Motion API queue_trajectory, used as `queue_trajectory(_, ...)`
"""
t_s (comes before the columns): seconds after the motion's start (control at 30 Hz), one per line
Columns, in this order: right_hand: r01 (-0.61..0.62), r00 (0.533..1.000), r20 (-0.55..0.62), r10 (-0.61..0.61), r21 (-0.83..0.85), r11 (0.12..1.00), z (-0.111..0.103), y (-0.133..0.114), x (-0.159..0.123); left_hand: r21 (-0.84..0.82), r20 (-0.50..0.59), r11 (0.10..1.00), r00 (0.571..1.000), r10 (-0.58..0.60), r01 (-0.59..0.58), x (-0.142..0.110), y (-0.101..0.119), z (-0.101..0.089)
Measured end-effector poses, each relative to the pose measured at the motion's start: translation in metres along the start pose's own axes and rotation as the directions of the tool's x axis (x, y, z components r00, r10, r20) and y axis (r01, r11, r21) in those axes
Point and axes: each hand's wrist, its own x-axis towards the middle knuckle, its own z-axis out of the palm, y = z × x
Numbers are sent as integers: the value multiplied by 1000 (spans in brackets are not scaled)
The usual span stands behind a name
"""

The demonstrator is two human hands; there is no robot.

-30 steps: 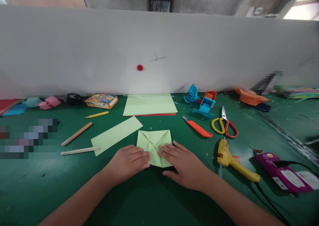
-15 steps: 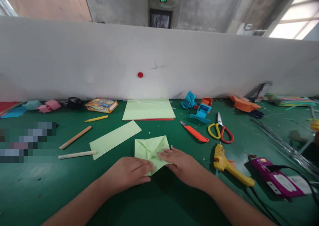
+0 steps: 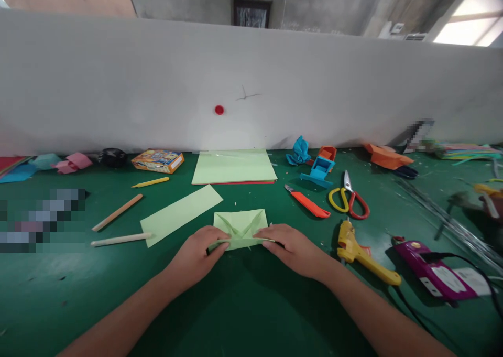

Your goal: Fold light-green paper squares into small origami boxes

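A light green sheet of paper [image 3: 240, 222] with creased, folded-in sides lies in front of me on the green table. My left hand [image 3: 202, 252] pinches its near left corner between thumb and fingers. On the near right corner my right hand [image 3: 288, 247] has a like pinch. Between the hands the near edge is lifted a little off the table as a narrow flap. The fingertips hide both ends of that flap. Just left of the folded paper is a flat light green paper strip [image 3: 181, 215].
Left are a white stick [image 3: 121, 240], a brown stick [image 3: 118, 212], a yellow pen [image 3: 150, 182] and a small box [image 3: 157, 161]. Paper sheets [image 3: 234, 167] lie behind. Right are a red cutter [image 3: 308, 202], scissors [image 3: 349, 195], a yellow glue gun [image 3: 367, 257] and a purple device [image 3: 432, 270] with a cable.
The folded paper has turned squarer to me, and its near edge is now raised. Both hands have gone from pressing on it to pinching its near corners, slightly farther apart.
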Motion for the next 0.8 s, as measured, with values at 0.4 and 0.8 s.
queue_trajectory(0.4, -211, 953, -198, 229, 107, 972, 12, 2, 6, 58, 44, 996, 997, 65, -67, 1, -3, 5)
queue_trajectory(0.8, -220, 954, -194, 230, 70, 973, 4, 2, 3, 226, 51, 969, 994, 96, -105, 1, -6, 12)
